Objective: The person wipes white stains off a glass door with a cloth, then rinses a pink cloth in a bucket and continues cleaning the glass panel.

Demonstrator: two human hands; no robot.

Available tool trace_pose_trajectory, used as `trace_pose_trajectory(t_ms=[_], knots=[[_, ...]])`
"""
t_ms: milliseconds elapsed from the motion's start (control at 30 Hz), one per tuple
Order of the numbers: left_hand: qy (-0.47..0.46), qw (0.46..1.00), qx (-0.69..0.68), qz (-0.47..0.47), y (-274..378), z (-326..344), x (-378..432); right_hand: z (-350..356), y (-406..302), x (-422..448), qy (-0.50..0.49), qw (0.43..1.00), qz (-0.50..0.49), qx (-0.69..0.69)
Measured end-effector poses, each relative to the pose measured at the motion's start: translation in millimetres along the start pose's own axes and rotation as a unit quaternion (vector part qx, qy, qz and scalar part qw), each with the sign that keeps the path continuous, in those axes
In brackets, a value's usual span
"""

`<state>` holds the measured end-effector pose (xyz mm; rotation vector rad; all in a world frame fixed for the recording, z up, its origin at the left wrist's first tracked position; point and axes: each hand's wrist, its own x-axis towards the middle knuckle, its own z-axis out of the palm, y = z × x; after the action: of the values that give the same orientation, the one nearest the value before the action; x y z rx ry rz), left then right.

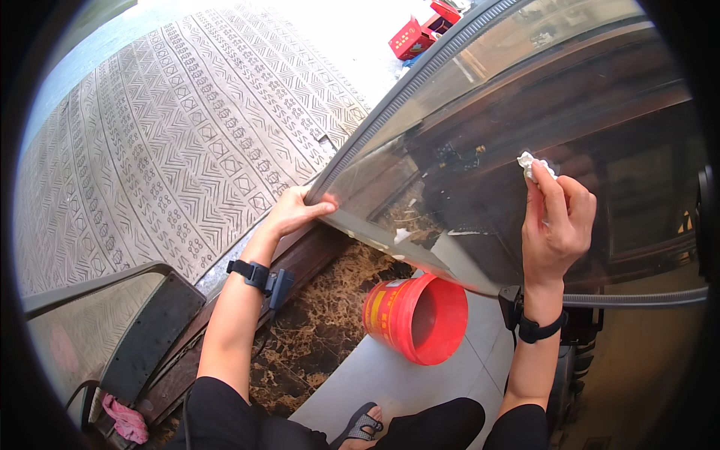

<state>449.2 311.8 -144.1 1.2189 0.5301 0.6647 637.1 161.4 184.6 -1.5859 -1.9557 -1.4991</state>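
A large pane of dark see-through glass [495, 208], edged by a grey ribbed rubber seal [388, 107], spans the right half of the head view. My left hand [301, 212] grips the lower left corner of that pane, thumb on its face. Between the fingertips of my right hand [557, 216] is a crumpled white wad [529, 163], held at or just over the glass; contact cannot be told. White smears and a small white blob [401, 235] lie on the pane near its lower edge. Both wrists wear black straps with small devices.
A red bucket [416, 320] stands below the pane on grey floor tiles [394, 377]. At lower left are a grey-framed panel [152, 332] and a pink cloth [125, 419]. A patterned mat [169, 140] lies beyond the sill; red boxes [413, 39] sit at the top.
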Motion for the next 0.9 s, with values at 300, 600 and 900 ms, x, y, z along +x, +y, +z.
trace_pose_trajectory(t_ms=[300,600,900], knots=[[-0.093,0.993,0.067,-0.014,6.1,31.1,-45.3,30.7,10.3,-22.5,-0.079,0.979,0.167,0.088],[0.064,0.991,0.110,0.043,14.1,37.2,-72.7,54.4,-8.1,3.9,-0.055,0.992,0.054,0.097],[0.126,0.976,0.158,0.076,20.0,46.5,-70.9,77.7,-40.4,96.2,0.018,0.993,0.047,0.103]])
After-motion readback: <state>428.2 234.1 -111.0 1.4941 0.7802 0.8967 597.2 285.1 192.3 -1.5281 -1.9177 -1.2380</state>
